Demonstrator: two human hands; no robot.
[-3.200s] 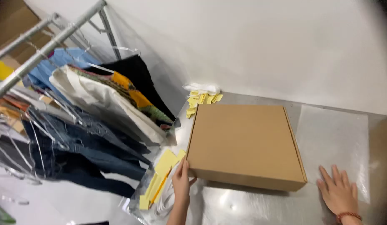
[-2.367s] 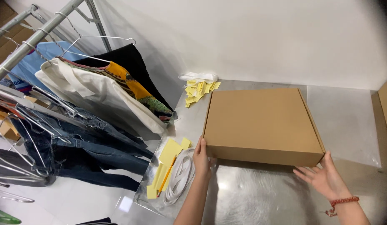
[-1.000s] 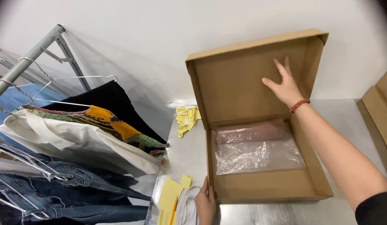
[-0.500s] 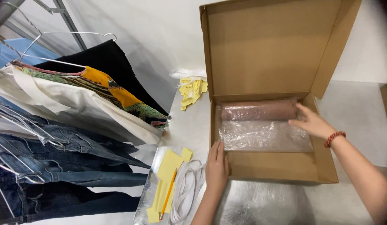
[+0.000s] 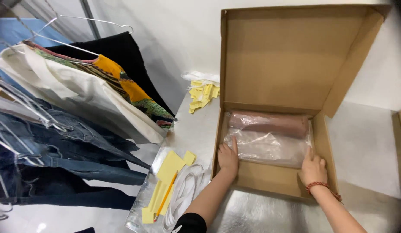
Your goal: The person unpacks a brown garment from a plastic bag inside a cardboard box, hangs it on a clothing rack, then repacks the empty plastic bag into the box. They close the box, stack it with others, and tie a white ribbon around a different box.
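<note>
Both hands (image 5: 270, 163) apparently grip the plastic-wrapped bundle (image 5: 268, 139) inside the cardboard box (image 5: 325, 142).

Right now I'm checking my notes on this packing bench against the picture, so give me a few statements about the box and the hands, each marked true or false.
1. The cardboard box is open, its lid standing up. True.
2. A clear plastic bag with a pinkish roll lies inside the box. True.
3. The left hand holds the pencil. False: it is at the bag's left edge inside the box; the pencil lies on the yellow sheets.
4. The right hand rests on the lid. False: it is at the bag's right corner.
5. Clothes on hangers hang left of the metal table. True.
</note>
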